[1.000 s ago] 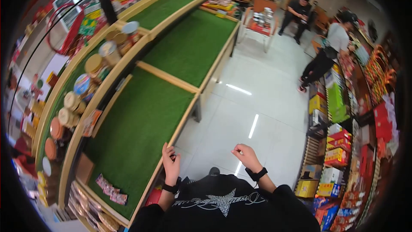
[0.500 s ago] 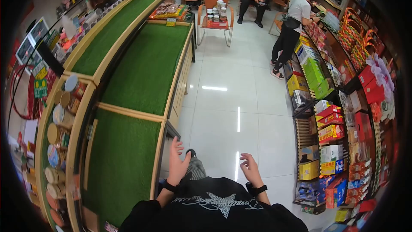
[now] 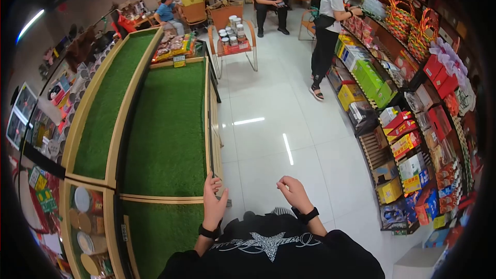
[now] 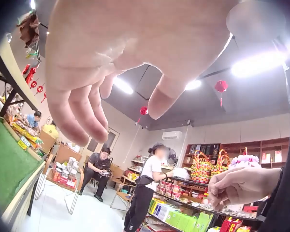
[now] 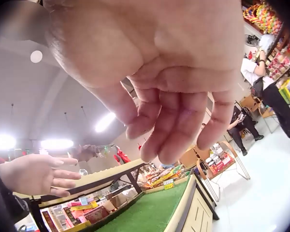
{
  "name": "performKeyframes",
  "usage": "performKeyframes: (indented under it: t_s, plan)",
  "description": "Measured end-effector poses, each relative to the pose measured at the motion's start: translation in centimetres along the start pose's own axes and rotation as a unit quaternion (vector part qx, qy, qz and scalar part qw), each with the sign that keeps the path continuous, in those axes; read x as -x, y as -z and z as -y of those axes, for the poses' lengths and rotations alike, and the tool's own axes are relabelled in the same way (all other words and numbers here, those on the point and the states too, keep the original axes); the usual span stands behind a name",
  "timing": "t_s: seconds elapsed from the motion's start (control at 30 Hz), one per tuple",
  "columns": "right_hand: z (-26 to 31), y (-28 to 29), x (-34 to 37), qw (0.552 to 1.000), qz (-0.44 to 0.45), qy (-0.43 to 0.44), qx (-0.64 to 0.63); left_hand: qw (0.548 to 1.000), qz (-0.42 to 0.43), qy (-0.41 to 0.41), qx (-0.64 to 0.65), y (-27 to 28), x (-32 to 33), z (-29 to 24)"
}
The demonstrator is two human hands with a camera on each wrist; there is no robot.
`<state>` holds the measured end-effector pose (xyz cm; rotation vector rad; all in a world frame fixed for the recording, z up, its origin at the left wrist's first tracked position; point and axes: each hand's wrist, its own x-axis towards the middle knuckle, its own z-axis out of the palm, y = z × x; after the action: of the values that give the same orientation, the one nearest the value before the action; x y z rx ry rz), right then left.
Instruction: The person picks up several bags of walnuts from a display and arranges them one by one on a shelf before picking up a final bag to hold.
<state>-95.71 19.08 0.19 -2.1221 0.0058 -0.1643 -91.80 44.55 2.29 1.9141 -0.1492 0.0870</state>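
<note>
My left hand [image 3: 214,204] hangs in front of me beside the green-lined display stand [image 3: 165,129], its fingers loosely bent and holding nothing. In the head view its fingertips overlap the wooden edge of the stand. My right hand [image 3: 294,194] is held out over the white floor [image 3: 268,150], with fingers hanging loosely curled and nothing in them. From the right wrist view, the left hand [image 5: 41,176] shows with fingers spread. Each wrist wears a black band [image 3: 305,214].
Shelves of boxed goods [image 3: 403,139] line the right side, with a person [image 3: 325,26] standing at them. Ahead stands a chair loaded with cans [image 3: 232,36]; several people sit beyond it. Jars [image 3: 85,227] fill the stand's left tier, and packaged goods [image 3: 173,46] lie at its far end.
The view has swung left and moved forward along the aisle. The stand's near section with small packets has passed out of sight. Both hands stay empty, their fingers shifting slightly.
</note>
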Motion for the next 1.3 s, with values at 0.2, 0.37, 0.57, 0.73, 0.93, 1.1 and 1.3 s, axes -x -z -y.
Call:
performKeyframes:
  t_s: [0.2,0.37,0.57,0.73,0.93,1.1,1.3]
  plan:
    - [-2.3,-0.1,-3.6,0.996,-0.042,-0.063,-0.036,0.999,0.036,0.030,-0.022,0.0,-4.2,1.3]
    - [-4.4,1.5,-9.9,0.996,-0.038,-0.078,-0.018,0.999,0.003,0.035,-0.037,-1.4,-8.9,2.6]
    - [-7.3,7.2,-18.1,0.997,0.040,-0.070,0.016,0.996,-0.043,0.039,-0.069,-4.2,-16.0,0.1]
    - [-12.5,11.6,-23.5,0.987,0.002,-0.079,0.136,0.993,-0.055,0.033,-0.103,-7.8,-21.9,-0.5]
    - [-10.1,11.5,-29.1,0.995,-0.021,0.039,0.091,0.992,-0.025,0.018,-0.122,-11.2,-24.6,-2.1]
    - [-8.5,7.8,-32.3,0.995,0.037,0.068,0.070,0.991,0.028,0.012,-0.128,-12.6,-28.1,-1.7]
    - [-9.2,6.2,-35.5,0.996,0.047,-0.033,-0.068,0.992,0.044,-0.013,-0.116,-12.1,-34.2,-1.2]
